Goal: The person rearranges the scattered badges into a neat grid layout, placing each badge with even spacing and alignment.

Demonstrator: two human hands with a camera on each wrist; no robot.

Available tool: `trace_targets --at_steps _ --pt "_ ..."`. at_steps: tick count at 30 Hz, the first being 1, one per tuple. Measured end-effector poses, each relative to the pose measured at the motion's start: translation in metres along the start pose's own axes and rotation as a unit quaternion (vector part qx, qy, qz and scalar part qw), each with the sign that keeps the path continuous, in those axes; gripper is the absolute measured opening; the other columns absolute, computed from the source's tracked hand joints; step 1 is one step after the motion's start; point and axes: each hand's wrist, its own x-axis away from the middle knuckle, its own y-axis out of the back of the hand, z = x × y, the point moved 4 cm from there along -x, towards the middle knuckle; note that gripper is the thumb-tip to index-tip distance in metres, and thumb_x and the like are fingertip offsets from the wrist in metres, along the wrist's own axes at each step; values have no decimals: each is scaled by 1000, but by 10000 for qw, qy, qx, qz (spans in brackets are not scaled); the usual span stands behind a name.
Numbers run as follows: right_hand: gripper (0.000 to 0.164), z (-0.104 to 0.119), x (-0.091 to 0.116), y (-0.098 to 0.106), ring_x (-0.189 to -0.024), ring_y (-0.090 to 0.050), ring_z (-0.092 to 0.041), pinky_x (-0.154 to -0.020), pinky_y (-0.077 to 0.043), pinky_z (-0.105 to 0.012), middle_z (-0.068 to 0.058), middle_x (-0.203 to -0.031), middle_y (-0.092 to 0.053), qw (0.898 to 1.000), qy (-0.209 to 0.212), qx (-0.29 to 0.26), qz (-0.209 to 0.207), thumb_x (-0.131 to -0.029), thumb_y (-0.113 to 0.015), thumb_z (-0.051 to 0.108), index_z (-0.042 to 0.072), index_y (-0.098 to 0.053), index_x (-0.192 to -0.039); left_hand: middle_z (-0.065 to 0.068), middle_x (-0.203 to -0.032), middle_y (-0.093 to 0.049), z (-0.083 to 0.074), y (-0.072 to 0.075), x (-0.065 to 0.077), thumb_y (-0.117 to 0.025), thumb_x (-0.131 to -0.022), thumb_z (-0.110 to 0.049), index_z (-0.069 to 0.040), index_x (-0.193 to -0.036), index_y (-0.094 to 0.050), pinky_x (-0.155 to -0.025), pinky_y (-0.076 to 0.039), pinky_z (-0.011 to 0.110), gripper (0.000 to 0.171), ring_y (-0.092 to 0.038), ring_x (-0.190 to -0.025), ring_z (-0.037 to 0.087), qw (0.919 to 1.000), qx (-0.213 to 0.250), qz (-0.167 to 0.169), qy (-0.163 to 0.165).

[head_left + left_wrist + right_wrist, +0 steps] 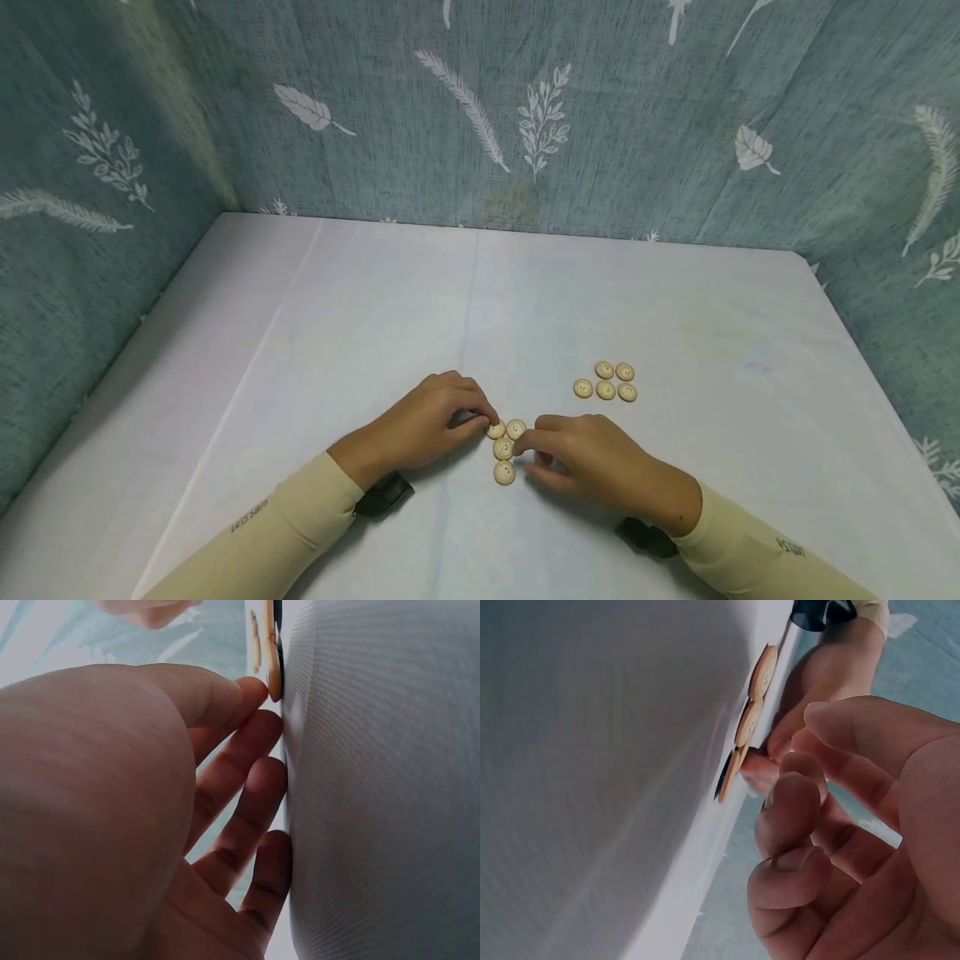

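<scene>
Several round, pale wooden buttons lie close together on the white cloth between the two hands. My left hand has its thumb and index finger at the upper-left button, pinching it by its edge. Beside that one is the upper-right button, partly behind the right fingers. Below them come a middle button and a lowest button, in a column. My right hand hovers just right of the column with loosely bent fingers; in the right wrist view nothing is between its fingertips.
Farther back to the right lies a second group of several like buttons, in two rows. A white cloth covers the table. Green leaf-patterned fabric hangs behind and at both sides. Each wrist wears a dark device.
</scene>
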Motion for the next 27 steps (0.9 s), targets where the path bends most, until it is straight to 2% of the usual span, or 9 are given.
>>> trace_targets --at_steps 4,12,19,27 --pt "15 3 -1 -1 -55 -44 7 -51 -33 -6 14 -71 -53 9999 124 20 -69 -78 -70 18 25 -66 -91 -22 -94 -60 0 1 0 -60 -90 -25 -30 -95 -69 -94 -40 30 12 -52 -96 0 10000 18 -45 -17" --pt "17 6 0 -5 -57 -42 9 -51 -32 -7 15 -77 -52 9995 166 67 276 -80 -68 22 30 -66 -95 -21 -94 -60 0 1 -1 -60 -89 -24 -28 -95 -69 -93 -41 30 11 -53 -96 0 9998 -73 -101 -155" --pt "20 8 2 -7 -60 -48 7 -53 -36 -9 13 -82 -56 9984 250 26 513 -81 -67 23 31 -65 -99 -21 -94 -61 -1 1 -1 -60 -90 -26 -28 -95 -69 -94 -40 31 11 -53 -96 1 9999 -32 -39 -103" --pt "23 7 3 -11 -59 -43 6 -51 -37 -12 14 -91 -57 9978 173 136 629 -83 -64 25 33 -63 -105 -21 -94 -60 0 -1 0 -59 -90 -26 -29 -95 -69 -94 -40 30 12 -52 -96 0 9999 -40 -72 -83"
